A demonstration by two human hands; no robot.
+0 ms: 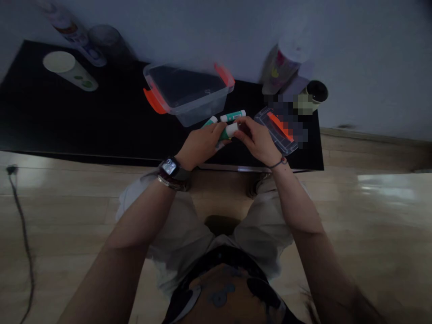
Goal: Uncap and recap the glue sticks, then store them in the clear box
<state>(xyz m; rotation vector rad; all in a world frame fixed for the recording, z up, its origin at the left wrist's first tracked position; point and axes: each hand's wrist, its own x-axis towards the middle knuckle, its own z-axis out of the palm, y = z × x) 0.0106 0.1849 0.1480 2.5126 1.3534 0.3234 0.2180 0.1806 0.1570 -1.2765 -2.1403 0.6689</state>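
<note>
My left hand (201,145) and my right hand (257,140) meet over the near edge of a black table (67,121). Both are closed on one green-and-white glue stick (228,131), held between them. A second glue stick (232,116) lies on the table just behind my hands. The tip of another (211,121) shows above my left fingers. An open clear plastic box (187,92) with orange latches stands just beyond. Its lid (276,129), clear with an orange latch, lies to the right of my right hand.
A paper cup (69,69), a bottle (72,33) and a dark glass (106,40) stand at the back left. A lidded container (286,60) and a dark cup (315,92) stand at the back right by the wall. A cable (20,220) runs over the wooden floor.
</note>
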